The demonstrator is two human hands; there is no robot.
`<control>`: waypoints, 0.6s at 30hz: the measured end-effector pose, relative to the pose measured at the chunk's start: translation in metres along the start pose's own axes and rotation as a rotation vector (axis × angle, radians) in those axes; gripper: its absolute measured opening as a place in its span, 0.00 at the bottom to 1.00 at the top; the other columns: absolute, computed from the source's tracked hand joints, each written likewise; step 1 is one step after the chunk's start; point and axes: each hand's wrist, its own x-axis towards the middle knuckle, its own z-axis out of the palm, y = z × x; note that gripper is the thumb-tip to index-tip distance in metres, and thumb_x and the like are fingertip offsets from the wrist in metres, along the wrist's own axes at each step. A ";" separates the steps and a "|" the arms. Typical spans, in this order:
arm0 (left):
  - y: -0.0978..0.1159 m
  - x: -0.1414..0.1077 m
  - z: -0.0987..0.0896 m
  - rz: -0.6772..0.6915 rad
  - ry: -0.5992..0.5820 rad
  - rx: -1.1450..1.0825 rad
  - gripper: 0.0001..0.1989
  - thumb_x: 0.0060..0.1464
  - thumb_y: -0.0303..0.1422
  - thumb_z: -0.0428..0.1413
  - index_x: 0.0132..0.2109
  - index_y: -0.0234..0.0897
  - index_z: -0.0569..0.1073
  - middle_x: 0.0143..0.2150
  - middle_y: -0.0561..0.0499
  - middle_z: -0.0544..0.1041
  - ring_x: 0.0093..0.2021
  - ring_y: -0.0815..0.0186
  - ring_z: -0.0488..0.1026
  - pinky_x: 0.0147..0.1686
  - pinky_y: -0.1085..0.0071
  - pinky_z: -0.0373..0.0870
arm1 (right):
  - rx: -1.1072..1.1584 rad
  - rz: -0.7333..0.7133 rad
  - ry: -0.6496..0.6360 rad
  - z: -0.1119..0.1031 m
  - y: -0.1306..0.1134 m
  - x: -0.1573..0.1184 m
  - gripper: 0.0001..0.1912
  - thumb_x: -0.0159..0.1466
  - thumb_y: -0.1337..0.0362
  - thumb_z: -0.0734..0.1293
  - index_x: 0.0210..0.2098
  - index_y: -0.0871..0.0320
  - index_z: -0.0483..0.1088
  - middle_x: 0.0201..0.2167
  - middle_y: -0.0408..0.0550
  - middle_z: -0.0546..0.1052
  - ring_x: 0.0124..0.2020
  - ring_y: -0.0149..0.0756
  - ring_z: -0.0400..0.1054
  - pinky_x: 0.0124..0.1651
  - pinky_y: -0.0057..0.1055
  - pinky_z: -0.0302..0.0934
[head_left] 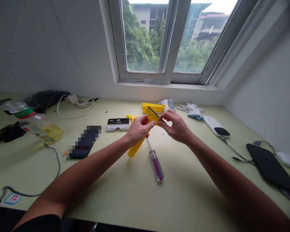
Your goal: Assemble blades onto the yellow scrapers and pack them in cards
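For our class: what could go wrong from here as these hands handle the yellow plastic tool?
The small metal part lying loose beneath the right hand might get knocked away and lost. The screwdriver, just below the yellow plastic tool held in the left hand, could roll if bumped.

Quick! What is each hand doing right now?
Left hand: closed, holding a yellow plastic pistol-grip tool.
Right hand: closed, pinching the top of the same tool.
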 end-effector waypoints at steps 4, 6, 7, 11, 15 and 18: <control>0.004 -0.001 0.000 0.027 -0.016 0.025 0.14 0.52 0.39 0.61 0.39 0.31 0.73 0.29 0.54 0.65 0.22 0.76 0.62 0.17 0.76 0.65 | 0.412 0.207 -0.096 0.002 0.005 0.001 0.12 0.61 0.59 0.69 0.38 0.54 0.61 0.32 0.43 0.69 0.32 0.33 0.64 0.35 0.32 0.59; 0.005 -0.002 0.000 0.026 -0.031 0.030 0.14 0.52 0.38 0.61 0.39 0.31 0.73 0.30 0.53 0.66 0.22 0.76 0.62 0.17 0.76 0.65 | 0.617 0.280 -0.184 0.002 0.009 0.002 0.14 0.61 0.57 0.69 0.38 0.54 0.60 0.33 0.43 0.70 0.32 0.33 0.65 0.34 0.31 0.59; 0.005 -0.002 0.000 0.024 -0.035 0.037 0.14 0.52 0.38 0.61 0.39 0.31 0.73 0.30 0.53 0.66 0.22 0.76 0.62 0.17 0.76 0.65 | 0.675 0.305 -0.205 0.002 0.010 0.001 0.15 0.60 0.57 0.70 0.38 0.54 0.60 0.33 0.43 0.71 0.33 0.33 0.66 0.34 0.31 0.59; 0.004 -0.001 0.000 0.017 -0.040 0.072 0.13 0.53 0.37 0.60 0.39 0.31 0.72 0.30 0.53 0.65 0.22 0.76 0.62 0.17 0.76 0.66 | 0.699 0.346 -0.219 0.001 0.013 0.001 0.17 0.59 0.57 0.71 0.40 0.54 0.60 0.33 0.43 0.74 0.32 0.32 0.67 0.33 0.31 0.60; 0.001 0.000 -0.001 0.014 -0.028 0.130 0.14 0.54 0.39 0.59 0.41 0.32 0.69 0.32 0.52 0.66 0.27 0.72 0.67 0.21 0.73 0.73 | 0.673 0.377 -0.212 0.000 0.009 0.002 0.20 0.59 0.57 0.71 0.46 0.55 0.62 0.29 0.42 0.74 0.31 0.32 0.68 0.33 0.31 0.61; -0.002 -0.002 -0.002 0.104 0.097 0.285 0.20 0.53 0.39 0.60 0.49 0.37 0.63 0.41 0.49 0.67 0.32 0.69 0.71 0.25 0.68 0.77 | 0.693 0.451 -0.104 0.001 0.006 0.003 0.24 0.55 0.58 0.73 0.46 0.55 0.61 0.28 0.40 0.74 0.28 0.32 0.69 0.32 0.32 0.63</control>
